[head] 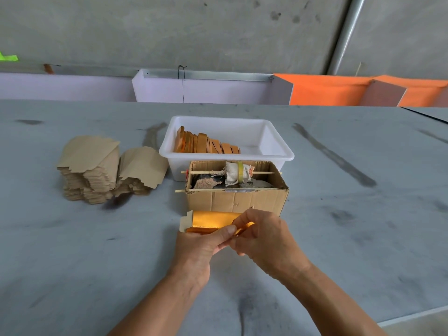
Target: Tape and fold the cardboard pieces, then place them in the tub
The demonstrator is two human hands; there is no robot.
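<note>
A folded orange cardboard piece [213, 220] with a pale tab at its left end lies just in front of a brown cardboard box [236, 201]. My left hand [203, 248] holds its near edge, thumb pressed on top. My right hand [263, 238] pinches the piece's right end with curled fingers. Behind the box stands a white tub [278, 146] holding a row of several folded orange pieces [206, 144]. Stacks of flat brown cardboard blanks [97, 170] lie to the left on the table.
The brown box carries a cloth-wrapped roll with yellow tape [238, 173] on a thin stick across its open top. The grey table [351, 226] stretches wide on both sides. White and orange panels [327, 90] stand along the far edge by a concrete wall.
</note>
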